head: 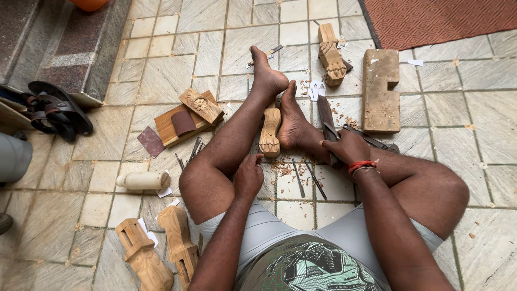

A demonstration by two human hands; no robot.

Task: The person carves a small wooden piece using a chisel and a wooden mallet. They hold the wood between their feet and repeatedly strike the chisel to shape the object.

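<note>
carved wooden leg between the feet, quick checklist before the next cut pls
1. Carved wooden leg pinned between both feet: ok, one foot on each side.
2. Left hand clear of the blade: ok, it rests near the leg's lower end.
3. Right hand gripping the flat blade tool: ok, fingers wrapped around it.
4. Blade edge on the carving: not ok, it is off to the side of the right foot.
5. Loose chisels close to the legs: not ok.
6. Blade sharpness: cannot tell.

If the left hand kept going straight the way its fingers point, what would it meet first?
Probably the carved wooden leg gripped between the feet. The left hand points up the frame at the leg's near end, just ahead, though depth is unclear.
</note>
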